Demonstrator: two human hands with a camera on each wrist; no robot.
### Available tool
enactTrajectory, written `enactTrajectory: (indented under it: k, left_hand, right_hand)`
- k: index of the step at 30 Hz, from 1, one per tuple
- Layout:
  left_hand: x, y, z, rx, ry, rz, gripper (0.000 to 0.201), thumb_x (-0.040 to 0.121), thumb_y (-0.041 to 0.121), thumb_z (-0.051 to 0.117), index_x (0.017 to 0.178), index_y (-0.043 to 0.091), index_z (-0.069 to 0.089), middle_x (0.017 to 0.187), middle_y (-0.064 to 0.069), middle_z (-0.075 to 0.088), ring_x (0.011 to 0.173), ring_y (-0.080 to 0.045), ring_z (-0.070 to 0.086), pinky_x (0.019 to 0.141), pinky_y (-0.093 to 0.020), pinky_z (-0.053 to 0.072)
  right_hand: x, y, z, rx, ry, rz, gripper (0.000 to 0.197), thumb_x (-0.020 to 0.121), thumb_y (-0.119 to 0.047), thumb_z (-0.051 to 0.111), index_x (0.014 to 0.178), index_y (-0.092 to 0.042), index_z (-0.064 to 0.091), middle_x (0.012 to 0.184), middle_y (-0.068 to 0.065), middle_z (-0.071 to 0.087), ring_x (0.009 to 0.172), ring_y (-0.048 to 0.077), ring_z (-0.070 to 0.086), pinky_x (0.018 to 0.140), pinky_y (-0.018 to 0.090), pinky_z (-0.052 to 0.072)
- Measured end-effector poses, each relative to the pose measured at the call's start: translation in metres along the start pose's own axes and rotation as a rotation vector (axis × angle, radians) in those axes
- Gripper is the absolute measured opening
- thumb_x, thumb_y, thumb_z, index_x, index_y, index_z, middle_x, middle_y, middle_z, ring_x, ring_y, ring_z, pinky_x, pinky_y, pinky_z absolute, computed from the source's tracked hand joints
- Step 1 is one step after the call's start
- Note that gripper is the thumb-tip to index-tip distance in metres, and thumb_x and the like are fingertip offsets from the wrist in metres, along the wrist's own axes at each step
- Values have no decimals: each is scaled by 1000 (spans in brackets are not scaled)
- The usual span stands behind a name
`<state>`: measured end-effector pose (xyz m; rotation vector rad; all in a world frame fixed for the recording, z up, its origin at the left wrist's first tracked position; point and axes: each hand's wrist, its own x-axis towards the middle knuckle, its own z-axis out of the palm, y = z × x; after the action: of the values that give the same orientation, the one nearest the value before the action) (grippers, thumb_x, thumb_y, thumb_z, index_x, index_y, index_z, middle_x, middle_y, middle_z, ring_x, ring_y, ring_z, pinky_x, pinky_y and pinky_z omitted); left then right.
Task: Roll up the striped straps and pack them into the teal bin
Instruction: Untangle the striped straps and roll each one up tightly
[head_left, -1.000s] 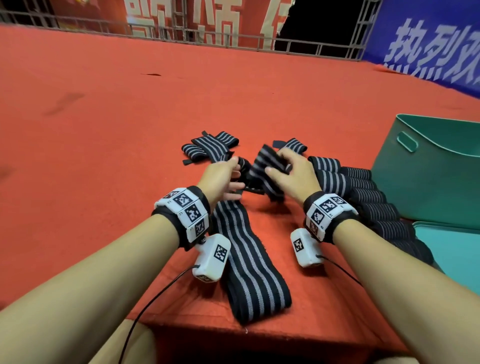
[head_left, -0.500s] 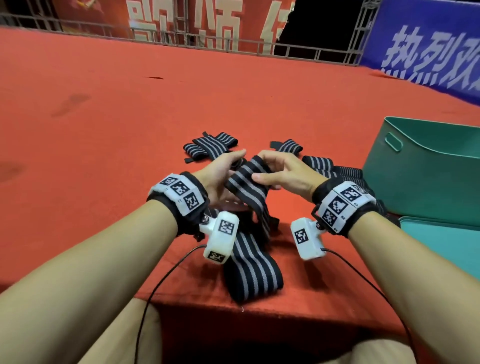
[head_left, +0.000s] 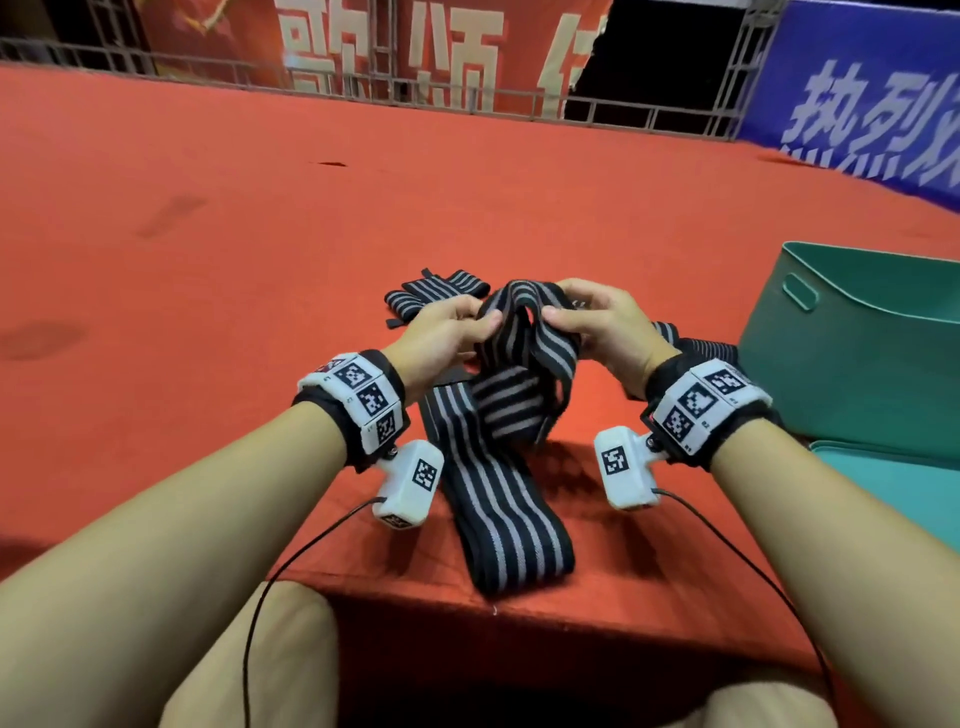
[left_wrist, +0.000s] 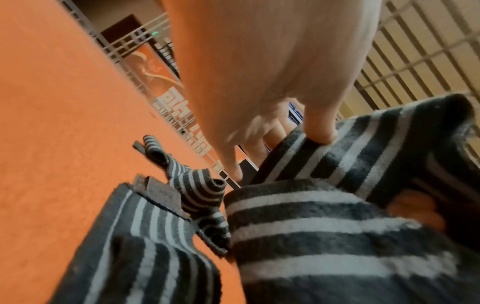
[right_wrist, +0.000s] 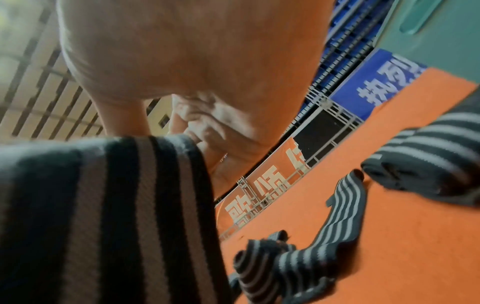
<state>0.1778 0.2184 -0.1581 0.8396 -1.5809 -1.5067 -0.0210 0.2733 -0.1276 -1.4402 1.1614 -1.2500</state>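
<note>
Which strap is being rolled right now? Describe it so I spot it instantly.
Start at the teal bin on the right, then look left to the two hands. The strap arches between left hand and right hand; it alone is lifted.

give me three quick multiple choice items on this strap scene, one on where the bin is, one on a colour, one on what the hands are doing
1. Where does the teal bin stand relative to the hands?
A. to the person's right
B. to the person's left
C. directly between the hands

2. What colour is the cloth covering the table?
A. blue
B. red-orange
C. white

3. What state is the striped strap between the hands in?
A. fully rolled and lying in the bin
B. flat and untouched on the table
C. gripped by both hands, upper end lifted, tail trailing on the table

Answers:
1 A: in the head view the bin sits at the right edge, beyond the right hand.
2 B: the surface reads red-orange in all views.
3 C: the left hand and right hand each pinch the lifted end while the rest lies toward the table edge.
</note>
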Motion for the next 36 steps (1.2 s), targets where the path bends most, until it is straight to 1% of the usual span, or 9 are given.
enactTrajectory:
  k: [4,11,16,20,23,25,28,32,36]
  left_hand:
    - [5,0,-5,98,219,126,18,100,11,63,84,12,55,76,-1,60,61,-6,58,58,-18,46]
    - [7,-11,-20,198,251,-80,14,104,23,59,99,11,53,86,-11,57,71,-23,57,54,-32,50]
    - [13,-13,-28,265,504,-66,25,98,24,64,79,20,49,88,-8,60,80,-22,56,67,-36,43]
    - [7,-5,-18,229,484,-50,47,77,47,80,103,18,54,116,-6,66,108,-23,63,96,-43,52]
    - [-7,4,-3,700,543,406,47,81,55,72,106,19,55,110,5,56,106,-15,50,90,-32,43]
    - [-15,9,11,710,337,543,34,88,50,68,90,17,61,93,2,65,90,-19,58,81,-36,50]
    - [-19,6,25,464,44,283,27,91,37,75,93,13,65,90,-10,73,81,-21,69,75,-34,58]
    - [-17,5,25,250,2,205,14,96,19,71,83,15,71,81,-4,72,76,-12,68,70,-29,58]
    - [-15,9,24,-1,-30,33,24,99,21,66,75,20,69,92,-2,71,93,-16,68,90,-37,57]
  right_hand:
    - [-3,11,-7,-181,101,-99,8,94,-10,72,101,-7,76,92,-1,77,86,10,70,79,24,56]
    - [-6,20,-19,-709,136,-36,31,88,-46,77,73,-20,73,72,0,74,66,5,65,64,25,49]
    - [-1,23,-11,-877,129,-11,47,90,-55,70,62,-20,58,59,-3,59,56,4,53,57,25,40]
    - [4,29,-4,-751,175,-22,45,100,-46,61,70,-14,52,63,1,51,58,12,47,59,31,37]
    - [10,33,2,-334,271,9,43,103,-42,58,70,-16,48,64,-1,48,60,10,47,59,27,36]
    - [15,34,4,-20,321,68,41,98,-47,60,86,-9,55,79,14,55,75,22,57,72,35,46]
    - [15,29,5,298,353,199,48,105,-43,53,112,4,62,98,24,65,90,34,67,88,51,56]
    - [9,24,8,461,338,278,56,107,-41,47,124,10,64,113,24,73,102,34,74,94,48,59]
    - [1,19,6,477,253,266,52,110,-40,41,126,4,64,119,21,73,108,31,73,91,41,61]
